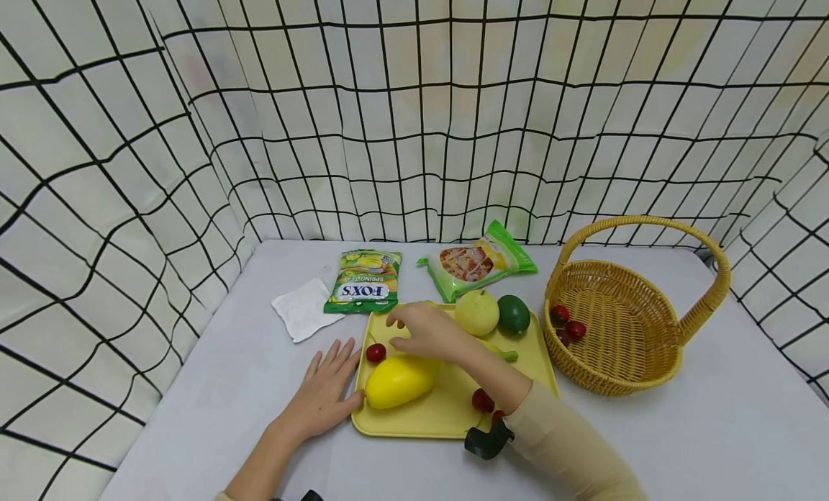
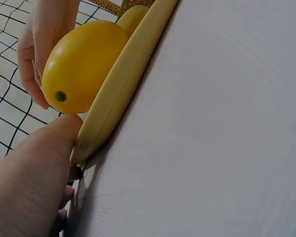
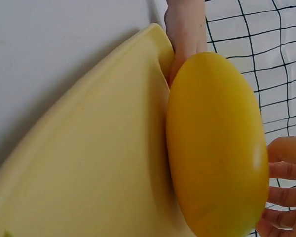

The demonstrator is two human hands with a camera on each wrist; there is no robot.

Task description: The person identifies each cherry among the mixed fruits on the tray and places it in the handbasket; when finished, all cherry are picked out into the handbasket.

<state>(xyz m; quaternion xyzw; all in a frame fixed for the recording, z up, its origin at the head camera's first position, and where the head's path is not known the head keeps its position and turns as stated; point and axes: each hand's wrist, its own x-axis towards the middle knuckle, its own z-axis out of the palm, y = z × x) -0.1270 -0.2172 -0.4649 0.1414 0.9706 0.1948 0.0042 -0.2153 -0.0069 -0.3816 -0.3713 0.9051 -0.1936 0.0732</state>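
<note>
My right hand hovers above the yellow tray, fingers loosely bent and apart, with nothing seen in its grasp. Just below it lies a large, smooth yellow melon-like fruit, and a red cherry sits near the tray's left edge. My left hand rests flat beside the tray, fingers spread on the white tabletop, its thumb touching the tray's rim. Toward the tray's back are a pale green-yellow round fruit and a dark green fruit. More cherries lie partly hidden by my right forearm.
A wicker basket with a tall handle stands right of the tray, several cherries inside. Behind the tray lie a green FOX'S candy bag and another green snack bag. A white packet lies at the left.
</note>
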